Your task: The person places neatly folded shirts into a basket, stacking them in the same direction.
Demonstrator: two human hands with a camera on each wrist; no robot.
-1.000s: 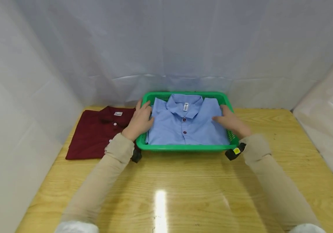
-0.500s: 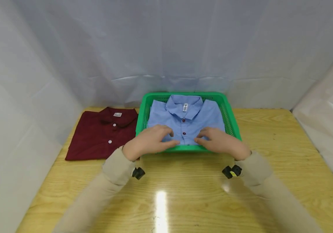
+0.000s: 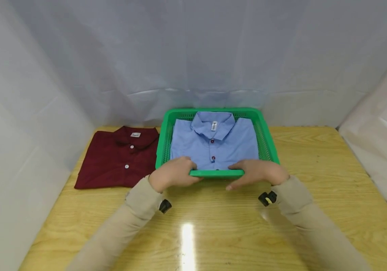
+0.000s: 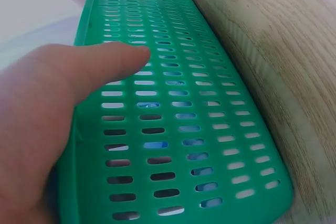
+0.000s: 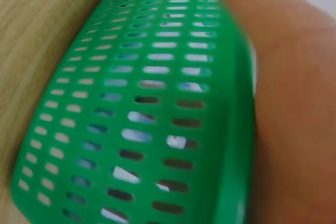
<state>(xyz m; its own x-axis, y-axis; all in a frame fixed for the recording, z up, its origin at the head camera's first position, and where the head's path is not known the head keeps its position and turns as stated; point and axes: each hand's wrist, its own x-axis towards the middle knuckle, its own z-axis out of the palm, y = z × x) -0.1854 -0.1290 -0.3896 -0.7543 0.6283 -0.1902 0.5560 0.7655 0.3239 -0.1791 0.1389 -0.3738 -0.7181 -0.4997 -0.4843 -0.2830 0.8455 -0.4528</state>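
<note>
A folded light-blue shirt [image 3: 190, 139], collar to the back, lies in a green plastic basket [image 3: 217, 174]. My left hand [image 3: 175, 174] grips the front rim left of centre, fingers over the inside. In the left wrist view its thumb [image 4: 113, 64] lies against the slotted outer wall. Right of centre, my right hand [image 3: 259, 172] holds the same rim, its fingers inside and its thumb out in front. The right wrist view shows that hand blurred beside the basket's wall [image 5: 210, 129]. Both sets of fingertips are partly hidden behind the rim.
To the left of the basket, a folded maroon shirt [image 3: 112, 165] with white buttons lies on the wooden table [image 3: 227, 226]. A pale sheet [image 3: 213, 52] hangs right behind the basket, and others stand at both sides.
Both hands have come from the basket's sides, across the blue shirt's lower part, to the front rim and taken hold of it. The basket and shirts look almost unmoved.
</note>
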